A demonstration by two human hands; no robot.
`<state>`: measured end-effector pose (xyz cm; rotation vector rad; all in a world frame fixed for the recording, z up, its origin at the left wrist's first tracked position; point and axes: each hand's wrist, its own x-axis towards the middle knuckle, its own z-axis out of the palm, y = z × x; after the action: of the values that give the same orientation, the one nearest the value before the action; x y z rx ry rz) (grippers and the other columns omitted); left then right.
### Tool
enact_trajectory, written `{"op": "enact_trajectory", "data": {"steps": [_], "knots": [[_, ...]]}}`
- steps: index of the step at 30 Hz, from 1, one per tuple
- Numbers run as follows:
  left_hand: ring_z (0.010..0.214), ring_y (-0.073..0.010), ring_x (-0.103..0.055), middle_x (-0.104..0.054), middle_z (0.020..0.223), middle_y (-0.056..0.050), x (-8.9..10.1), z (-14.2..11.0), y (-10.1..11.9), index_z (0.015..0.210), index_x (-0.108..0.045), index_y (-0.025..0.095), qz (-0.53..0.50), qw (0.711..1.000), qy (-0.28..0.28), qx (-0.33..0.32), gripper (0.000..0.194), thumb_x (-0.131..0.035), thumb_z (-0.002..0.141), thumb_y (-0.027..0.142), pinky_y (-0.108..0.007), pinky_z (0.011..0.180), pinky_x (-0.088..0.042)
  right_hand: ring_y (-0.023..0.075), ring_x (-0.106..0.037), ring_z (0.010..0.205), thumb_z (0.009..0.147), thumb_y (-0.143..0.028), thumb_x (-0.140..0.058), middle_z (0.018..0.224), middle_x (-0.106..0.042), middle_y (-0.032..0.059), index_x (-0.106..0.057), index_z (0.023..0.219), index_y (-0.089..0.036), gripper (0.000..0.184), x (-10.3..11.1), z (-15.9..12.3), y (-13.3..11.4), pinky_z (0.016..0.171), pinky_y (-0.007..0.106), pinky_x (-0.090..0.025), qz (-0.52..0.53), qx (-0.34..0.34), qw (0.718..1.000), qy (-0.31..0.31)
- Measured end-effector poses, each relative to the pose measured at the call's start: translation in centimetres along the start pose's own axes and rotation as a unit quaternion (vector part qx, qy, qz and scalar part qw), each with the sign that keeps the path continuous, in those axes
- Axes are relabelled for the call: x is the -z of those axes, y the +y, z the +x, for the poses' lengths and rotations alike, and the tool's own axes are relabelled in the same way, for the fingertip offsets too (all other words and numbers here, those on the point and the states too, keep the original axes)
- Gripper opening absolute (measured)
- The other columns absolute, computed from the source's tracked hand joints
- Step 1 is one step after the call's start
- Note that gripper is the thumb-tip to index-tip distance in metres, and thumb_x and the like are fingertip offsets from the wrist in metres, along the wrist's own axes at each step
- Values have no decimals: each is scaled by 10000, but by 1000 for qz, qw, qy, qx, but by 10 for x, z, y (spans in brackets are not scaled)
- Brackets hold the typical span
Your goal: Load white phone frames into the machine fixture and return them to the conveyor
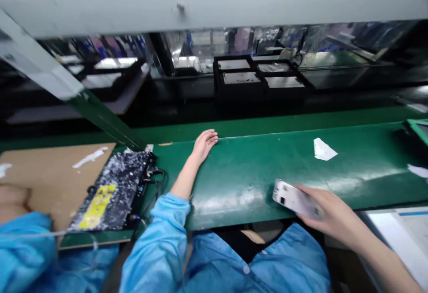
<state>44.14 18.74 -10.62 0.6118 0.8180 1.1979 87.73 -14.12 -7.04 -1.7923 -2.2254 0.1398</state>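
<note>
Green belt (254, 168): right hand (329, 215) grips a white, possibly phone-like casing (290, 197) over its near edge, ready to hand; left hand (203, 143) rests open, fingers loose, at the far edge.

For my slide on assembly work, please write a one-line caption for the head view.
Right hand holds a white device over the green belt; left hand rests open on it.

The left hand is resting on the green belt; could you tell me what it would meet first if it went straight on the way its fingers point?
Probably nothing on the belt: the left hand points toward its bare far edge; depth beyond is unclear.
</note>
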Motion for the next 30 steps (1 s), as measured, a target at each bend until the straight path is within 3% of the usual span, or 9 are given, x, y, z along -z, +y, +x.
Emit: {"op": "enact_trajectory", "data": {"steps": [2, 4, 5, 7, 10, 13, 16, 23, 30], "knots": [[894, -148, -763, -818, 982, -71, -1, -6, 8, 1150, -741, 163, 8, 1000, 21, 0, 171, -766, 986, 207, -328, 1040, -588, 400, -818, 1219, 912, -452, -765, 1426, -811, 99, -640, 1653, -417, 752, -36, 55, -27, 1000, 545, -720, 50, 27, 998, -4], [875, -145, -753, -801, 944, -63, 0, -13, 14, 1109, -735, 174, 17, 999, 42, -4, 140, -734, 984, 237, -303, 992, -591, 381, -830, 1157, 858, -372, -799, 1365, -833, 132, -703, 1604, -281, 757, -64, 135, -53, 1035, 502, -685, 62, 54, 997, -9], [865, -143, -748, -793, 936, -61, 1, -18, 17, 1086, -734, 177, 22, 998, 50, -7, 124, -722, 982, 243, -293, 970, -590, 389, -830, 1141, 853, -351, -813, 1335, -841, 145, -699, 1607, -236, 772, -73, 177, -66, 1060, 526, -669, 63, 53, 997, 5], [863, -144, -747, -785, 944, -63, 3, -26, 21, 1061, -738, 184, 32, 998, 58, -17, 115, -716, 969, 249, -282, 944, -588, 429, -767, 1327, 860, -335, -856, 1476, -781, 196, -671, 1625, -187, 801, -88, 245, -92, 1214, 619, -576, 73, 38, 995, 62], [868, -153, -750, -784, 970, -74, 7, -33, 22, 1043, -756, 191, 47, 997, 55, -28, 118, -746, 943, 253, -282, 921, -590, 419, -671, 1490, 934, -266, -825, 1599, -702, 219, -688, 1584, -187, 670, -114, 292, -134, 1310, 665, -480, 111, 63, 983, 131], [877, -157, -757, -793, 1003, -84, 12, -31, 20, 1038, -770, 192, 57, 997, 44, -22, 116, -767, 936, 248, -285, 918, -597, 355, -738, 1381, 1038, -200, -684, 1473, -779, 174, -788, 1422, -222, 399, -150, 286, -169, 1247, 596, -561, 157, 126, 969, 146], [931, -156, -770, -809, 1066, -84, 18, -23, 20, 1084, -781, 199, 62, 998, 27, 0, 154, -794, 944, 261, -290, 982, -604, 350, -707, 1438, 1060, -237, -687, 1493, -774, 151, -822, 1357, -239, 326, -171, 259, -181, 1247, 585, -574, 196, 126, 960, 153], [1231, -259, -789, -781, 1422, -186, 28, 4, 40, 1348, -755, 179, 61, 990, -38, 119, 363, -708, 1050, 380, -450, 1184, -599, 319, -711, 1440, 1065, -258, -704, 1451, -807, 92, -838, 1294, -275, 266, -152, 234, -161, 1250, 571, -575, 269, 80, 952, 124], [1266, -251, -786, -775, 1463, -168, 30, 1, 39, 1376, -742, 187, 46, 991, -45, 119, 334, -676, 1074, 313, -459, 1223, -595, 314, -739, 1379, 1072, -264, -687, 1377, -835, 86, -832, 1258, -274, 236, -154, 236, -161, 1202, 574, -594, 299, 60, 944, 124]]}}
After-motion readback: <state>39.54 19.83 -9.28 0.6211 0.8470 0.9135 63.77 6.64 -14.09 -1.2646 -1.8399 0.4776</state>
